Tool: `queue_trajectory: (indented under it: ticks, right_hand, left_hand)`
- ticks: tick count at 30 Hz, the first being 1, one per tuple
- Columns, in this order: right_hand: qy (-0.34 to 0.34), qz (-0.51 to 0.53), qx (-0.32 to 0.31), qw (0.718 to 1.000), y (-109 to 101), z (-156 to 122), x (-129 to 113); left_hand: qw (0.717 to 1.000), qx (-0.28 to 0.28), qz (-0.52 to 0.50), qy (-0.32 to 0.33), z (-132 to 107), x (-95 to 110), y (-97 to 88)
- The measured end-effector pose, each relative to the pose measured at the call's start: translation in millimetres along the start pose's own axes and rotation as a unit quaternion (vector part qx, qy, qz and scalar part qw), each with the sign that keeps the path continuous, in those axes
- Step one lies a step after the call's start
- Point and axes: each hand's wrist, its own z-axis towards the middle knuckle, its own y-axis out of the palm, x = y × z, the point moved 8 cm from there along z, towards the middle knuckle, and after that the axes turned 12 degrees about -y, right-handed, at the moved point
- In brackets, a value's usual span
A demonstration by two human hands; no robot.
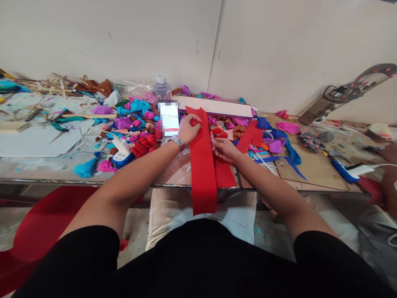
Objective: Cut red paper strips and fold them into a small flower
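Note:
A long red felt strip [203,165] runs from the middle of the worktable [173,174] and hangs over its front edge. My left hand [188,128], with a watch on the wrist, is closed and presses down on the strip's upper left side. My right hand [223,148] is closed at the strip's right edge, pinching a thin pale tool [212,138] that I cannot make out clearly. A second red piece [225,171] lies under the right hand.
A phone [169,118] stands behind my left hand, with a plastic bottle [162,89] behind it. Coloured fabric scraps [136,120] cover the table. More red strips [250,136], blue ribbon [290,155] and a white board [217,106] lie to the right. Another person's hand [391,165] shows at far right.

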Motion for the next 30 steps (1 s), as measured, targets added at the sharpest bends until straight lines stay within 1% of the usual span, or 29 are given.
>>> queue_trajectory:
  ticks: [6,18,30]
  right_hand:
    - [0.003,-0.011,0.002,1.000,1,-3,-4]
    - [0.000,-0.029,0.007,1.000,-2,-1,-9]
    - [0.013,-0.041,0.002,0.999,4,-5,-17]
  left_hand:
    - [1.000,0.013,-0.011,0.011,0,3,-3.4]
    - [1.000,-0.008,-0.012,0.007,-6,10,-0.7]
    - [1.000,-0.001,-0.013,0.029,-6,12,-1.2]
